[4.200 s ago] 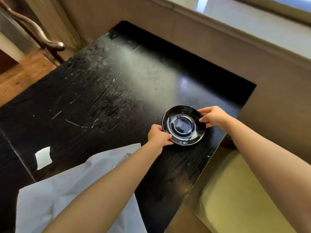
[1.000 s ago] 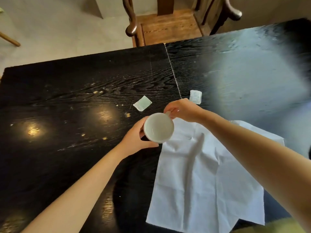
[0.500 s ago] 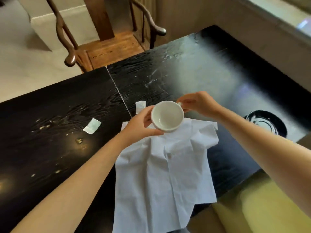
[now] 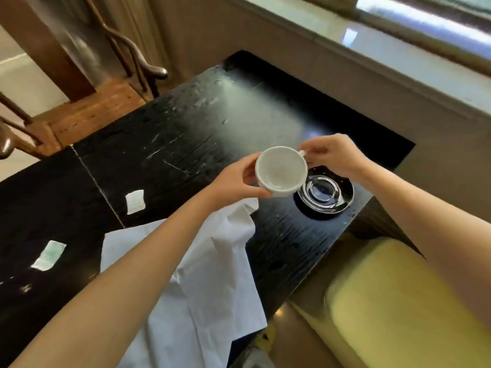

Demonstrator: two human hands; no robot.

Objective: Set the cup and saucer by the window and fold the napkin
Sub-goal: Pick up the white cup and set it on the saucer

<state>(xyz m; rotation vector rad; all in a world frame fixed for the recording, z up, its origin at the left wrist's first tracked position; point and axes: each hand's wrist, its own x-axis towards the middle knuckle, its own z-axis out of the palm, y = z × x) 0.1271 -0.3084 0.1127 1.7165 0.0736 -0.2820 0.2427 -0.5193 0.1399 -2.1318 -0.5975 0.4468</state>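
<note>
White cup [image 4: 280, 170], empty, gripped by left hand [image 4: 236, 179]; right hand [image 4: 332, 155] pinches its handle. Black saucer [image 4: 329, 192], empty, at cup's 4 o'clock.

I'm in a home dining room: black wooden tabletop [image 4: 164, 144], carved wooden chair [image 4: 106, 75], window sill [image 4: 398, 41] beside me.

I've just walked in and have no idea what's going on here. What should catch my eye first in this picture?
A white cup, empty, held by both hands: the left hand grips its side, the right hand pinches its handle. Right beside it a black saucer sits on the dark table, at the end near the window. A white napkin lies rumpled, unfolded, under the left forearm.
</note>
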